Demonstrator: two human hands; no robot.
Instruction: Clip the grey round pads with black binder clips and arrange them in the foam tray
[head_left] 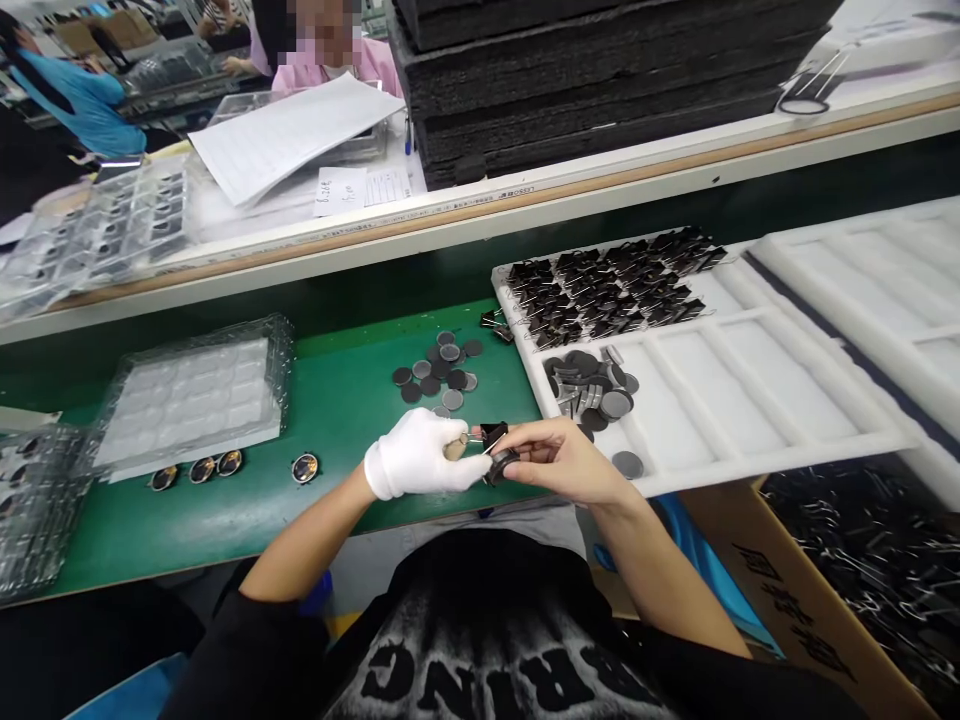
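Meeting over the front edge of the green mat (330, 400), the two hands work on one small assembly. The left hand (420, 457), in a white glove, is curled with its fingertips pinched on the wire handle of a black binder clip (493, 434). The bare right hand (559, 460) is closed around a dark round disc (501, 466) just under the clip, touching it.

At twelve o'clock from the hands a loose pile of grey discs (439, 370) lies on the mat. At two o'clock a white foam tray (750, 400) holds rows of binder clips (607, 285) in its far compartment and more discs (589, 385) in a near one. At nine o'clock four finished round pieces (225, 466) lie in a line, just in front of a stack of clear plastic trays (195, 395).
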